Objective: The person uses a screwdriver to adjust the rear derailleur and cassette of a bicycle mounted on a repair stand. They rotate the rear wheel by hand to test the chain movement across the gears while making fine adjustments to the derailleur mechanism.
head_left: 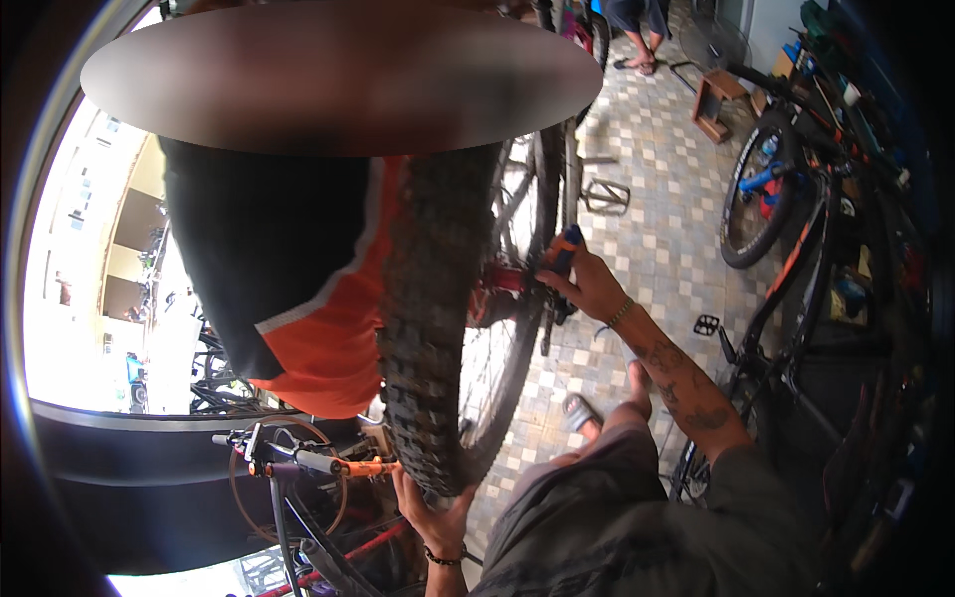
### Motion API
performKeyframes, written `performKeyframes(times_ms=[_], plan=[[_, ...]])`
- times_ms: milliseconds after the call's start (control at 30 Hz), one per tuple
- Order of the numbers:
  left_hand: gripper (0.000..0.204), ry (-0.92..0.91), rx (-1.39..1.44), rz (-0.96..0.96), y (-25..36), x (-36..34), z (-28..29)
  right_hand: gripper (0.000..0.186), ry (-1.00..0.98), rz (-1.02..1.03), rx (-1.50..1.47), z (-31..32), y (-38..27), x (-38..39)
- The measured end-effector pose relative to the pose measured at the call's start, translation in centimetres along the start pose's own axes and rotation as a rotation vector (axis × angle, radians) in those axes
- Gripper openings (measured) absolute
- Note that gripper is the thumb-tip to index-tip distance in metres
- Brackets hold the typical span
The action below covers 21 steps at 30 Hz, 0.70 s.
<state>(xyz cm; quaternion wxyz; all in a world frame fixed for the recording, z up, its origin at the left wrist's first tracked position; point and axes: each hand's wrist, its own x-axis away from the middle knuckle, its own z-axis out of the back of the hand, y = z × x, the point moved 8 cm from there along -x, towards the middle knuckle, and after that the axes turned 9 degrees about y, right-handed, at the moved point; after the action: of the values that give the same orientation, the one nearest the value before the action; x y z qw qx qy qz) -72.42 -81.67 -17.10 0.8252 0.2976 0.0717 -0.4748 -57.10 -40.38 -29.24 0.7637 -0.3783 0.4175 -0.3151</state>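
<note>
On the left side of this bike room, a handlebar [318,461] sticks out near the wall. Next to it, another person in an orange and black shirt [328,373] is close behind a big wheel [423,298]. The wheel stands upright between the two people. At its bottom is the near person's left hand [435,517], curled part way round the bumpy tire, thumb on one side and fingers on the other. The red middle [507,278] of the wheel comes next. Just right of that, the right hand [594,286] is closed around a blue and orange tool [564,249]; I can't tell if its tip touches anything. Far right, a black bike [824,224] leans among other stuff. I think the step now is working by the wheel's middle. The next move calls for a steady wheel and a firm grip.
</note>
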Motion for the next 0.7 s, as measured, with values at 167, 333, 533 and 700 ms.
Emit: performKeyframes(times_ms=[167,333,533,700], plan=[[0.116,0.036,0.043,0.104,-0.5,0.5,0.2,0.063,0.023,0.026,-0.091,0.4,-0.5,-0.5],[0.104,0.081,0.108,0.21,-0.3,-0.2,0.5,0.061,-0.007,-0.012,-0.157,0.2,-1.0,-0.2],[0.109,0.072,0.083,0.196,-0.5,0.1,0.5,0.064,0.028,0.038,-0.029,0.6,-1.0,-0.9],[0.117,0.035,0.049,0.117,-0.6,0.3,0.6,0.064,0.097,0.095,0.025,0.4,-1.1,-0.8]])
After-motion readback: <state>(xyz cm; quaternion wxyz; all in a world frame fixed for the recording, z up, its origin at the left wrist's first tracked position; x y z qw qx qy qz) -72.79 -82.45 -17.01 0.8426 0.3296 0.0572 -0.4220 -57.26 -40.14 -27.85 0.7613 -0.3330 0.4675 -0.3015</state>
